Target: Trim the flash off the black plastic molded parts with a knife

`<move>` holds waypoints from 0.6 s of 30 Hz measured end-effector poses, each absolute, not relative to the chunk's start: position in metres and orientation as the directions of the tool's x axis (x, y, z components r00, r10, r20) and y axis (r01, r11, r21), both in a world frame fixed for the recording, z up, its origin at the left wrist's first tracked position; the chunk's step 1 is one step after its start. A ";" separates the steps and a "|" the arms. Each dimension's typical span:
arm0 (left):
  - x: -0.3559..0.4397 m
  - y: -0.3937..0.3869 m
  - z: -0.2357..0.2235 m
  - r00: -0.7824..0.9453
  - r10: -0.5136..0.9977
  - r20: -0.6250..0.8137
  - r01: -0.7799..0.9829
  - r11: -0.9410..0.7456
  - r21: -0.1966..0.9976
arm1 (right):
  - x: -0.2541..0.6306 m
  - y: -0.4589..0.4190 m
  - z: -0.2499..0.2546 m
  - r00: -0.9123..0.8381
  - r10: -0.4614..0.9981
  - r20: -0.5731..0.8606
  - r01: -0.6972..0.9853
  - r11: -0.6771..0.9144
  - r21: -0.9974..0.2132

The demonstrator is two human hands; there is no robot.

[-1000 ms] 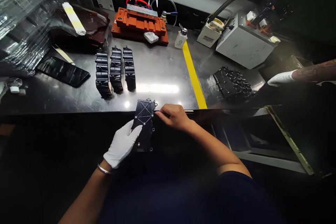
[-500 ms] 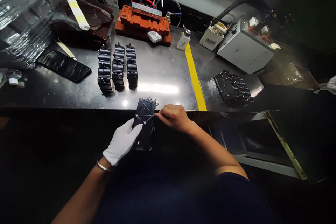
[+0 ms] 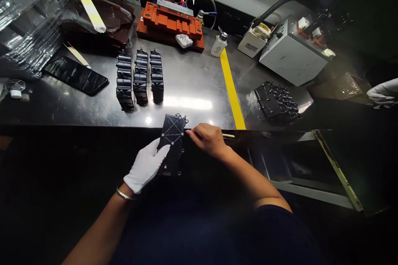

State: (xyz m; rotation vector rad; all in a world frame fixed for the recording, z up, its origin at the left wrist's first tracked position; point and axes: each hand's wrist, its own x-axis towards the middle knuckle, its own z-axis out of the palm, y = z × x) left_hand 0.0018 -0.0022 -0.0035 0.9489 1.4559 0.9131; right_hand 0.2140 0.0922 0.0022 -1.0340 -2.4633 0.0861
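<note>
Left gloved fingers (image 3: 163, 152) clamp a flat black ribbed plastic housing (image 3: 173, 129) along its left side, long axis pointing forward; right fingers (image 3: 195, 133) pinch a thin pale stick (image 3: 229, 136) alongside.

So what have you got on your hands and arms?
The left hand wears a plain white glove, with a silver bangle at the wrist. The right hand has no glove. A dark sleeve covers the upper right arm.

We see smooth, shiny metal table (image 3: 192, 74) in middle. Black part (image 3: 174, 128), low middle: plastic-looking, mostly dull, raised lines. We spot white cloth glove (image 3: 143, 166) and shiny metal bangle (image 3: 123, 194) left of it. Upper left of frame: crinkly, glossy, clear plastic wrap (image 3: 31, 20).
</note>
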 end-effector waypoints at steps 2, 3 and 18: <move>0.001 -0.003 -0.005 -0.060 0.923 -0.380 0.074 0.384 0.920 | 0.214 0.092 0.002 -0.603 0.706 0.371 0.658 0.703 -0.269; 0.001 -0.003 -0.006 -0.059 0.922 -0.382 0.073 0.385 0.920 | 0.214 0.091 0.002 -0.599 0.716 0.359 0.658 0.695 -0.289; 0.000 -0.003 -0.009 -0.067 0.927 -0.369 0.050 0.373 0.926 | 0.215 0.086 -0.001 -0.532 0.788 0.310 0.681 0.615 -0.398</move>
